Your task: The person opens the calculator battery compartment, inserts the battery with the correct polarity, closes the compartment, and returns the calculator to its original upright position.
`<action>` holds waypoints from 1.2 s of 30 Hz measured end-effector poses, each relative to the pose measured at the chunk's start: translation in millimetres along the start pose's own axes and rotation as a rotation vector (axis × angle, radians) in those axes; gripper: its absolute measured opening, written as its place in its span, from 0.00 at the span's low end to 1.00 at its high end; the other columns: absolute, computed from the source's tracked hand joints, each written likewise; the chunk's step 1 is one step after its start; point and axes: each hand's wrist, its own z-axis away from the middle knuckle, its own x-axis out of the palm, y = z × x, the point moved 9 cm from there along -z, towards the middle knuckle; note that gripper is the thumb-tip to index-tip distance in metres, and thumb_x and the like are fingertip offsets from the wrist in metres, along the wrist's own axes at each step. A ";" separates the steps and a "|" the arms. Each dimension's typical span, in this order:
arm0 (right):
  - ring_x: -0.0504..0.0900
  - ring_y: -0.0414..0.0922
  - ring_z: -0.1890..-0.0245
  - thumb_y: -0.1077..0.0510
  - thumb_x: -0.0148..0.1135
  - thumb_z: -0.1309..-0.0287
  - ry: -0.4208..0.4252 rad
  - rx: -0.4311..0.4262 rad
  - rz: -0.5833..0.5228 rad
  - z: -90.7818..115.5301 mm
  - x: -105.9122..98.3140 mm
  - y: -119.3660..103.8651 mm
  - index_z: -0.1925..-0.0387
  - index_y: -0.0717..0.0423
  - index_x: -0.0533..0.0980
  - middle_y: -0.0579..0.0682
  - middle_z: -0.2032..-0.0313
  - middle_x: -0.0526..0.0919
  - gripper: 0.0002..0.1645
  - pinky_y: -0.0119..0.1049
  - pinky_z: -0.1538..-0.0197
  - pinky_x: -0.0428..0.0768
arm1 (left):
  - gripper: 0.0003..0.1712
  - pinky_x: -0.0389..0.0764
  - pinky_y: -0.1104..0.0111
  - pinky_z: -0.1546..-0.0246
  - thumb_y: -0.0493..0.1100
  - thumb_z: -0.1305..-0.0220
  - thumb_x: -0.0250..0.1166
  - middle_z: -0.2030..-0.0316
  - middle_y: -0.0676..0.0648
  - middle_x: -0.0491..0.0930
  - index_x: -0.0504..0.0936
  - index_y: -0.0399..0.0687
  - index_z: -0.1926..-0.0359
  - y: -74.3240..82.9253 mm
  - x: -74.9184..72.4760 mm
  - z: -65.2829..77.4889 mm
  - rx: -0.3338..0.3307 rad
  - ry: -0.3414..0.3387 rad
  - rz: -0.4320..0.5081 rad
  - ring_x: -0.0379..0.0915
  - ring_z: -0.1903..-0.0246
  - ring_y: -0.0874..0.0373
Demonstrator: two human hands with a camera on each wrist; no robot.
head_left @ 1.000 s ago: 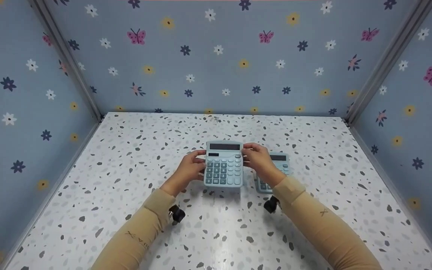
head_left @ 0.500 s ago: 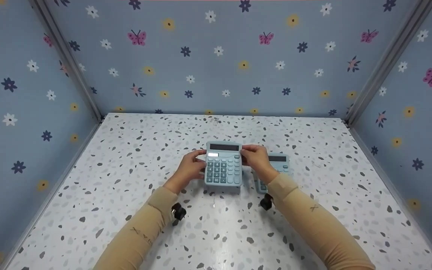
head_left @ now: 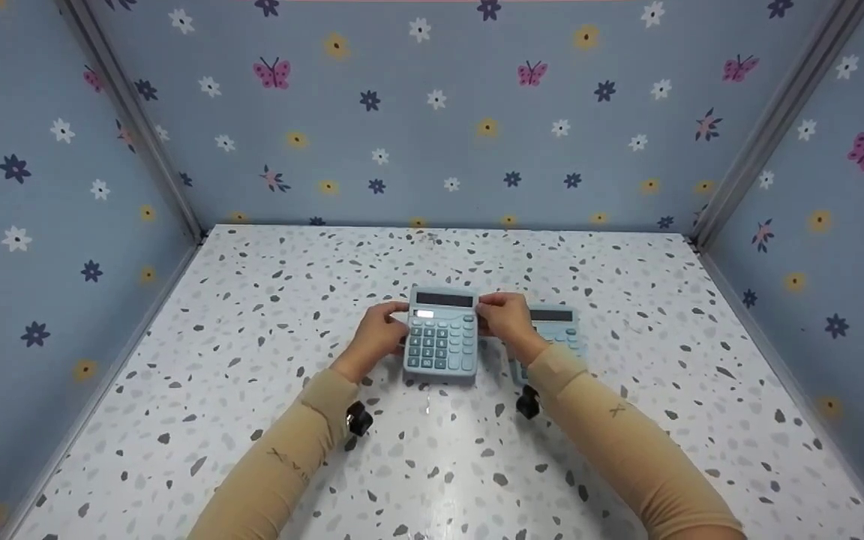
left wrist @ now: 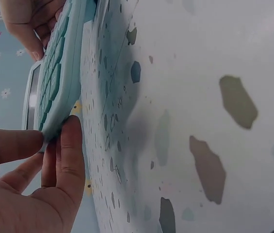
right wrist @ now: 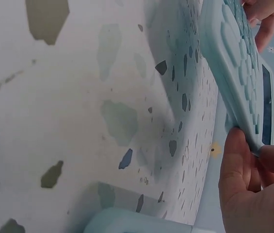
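Observation:
A light-blue calculator (head_left: 441, 337) with a dark display is held by both hands in the middle of the head view, its keys facing up. My left hand (head_left: 373, 337) pinches its left edge, thumb over the key side and fingers beneath. On the opposite edge, my right hand (head_left: 508, 319) pinches it the same way. Both wrist views show the calculator (left wrist: 61, 73) tilted and raised off the surface, with a shadow below. A second light-blue calculator (head_left: 567, 337) lies to the right, partly covered by my right hand and wrist.
The table (head_left: 252, 285) has a white speckled top. Flower-and-butterfly panels (head_left: 432, 150) wall it in at the back and on both sides, with grey posts (head_left: 769, 127) at the corners. Small black devices (head_left: 359, 420) sit at both wrists.
Both hands have brought the held calculator slightly lower and a little to the left in the head view. Its small solar panel has turned from dark to bright with glare. The second calculator stays put.

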 end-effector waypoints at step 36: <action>0.86 0.46 0.59 0.64 0.63 0.25 0.022 0.003 0.217 -11.6 12.8 15.3 0.45 0.64 0.84 0.58 0.51 0.87 0.12 0.35 0.58 0.86 | 0.30 0.89 0.65 0.61 0.30 0.30 0.56 0.47 0.35 0.86 0.76 0.34 0.28 -17.3 -0.1 -5.9 -0.078 0.007 -0.226 0.88 0.58 0.52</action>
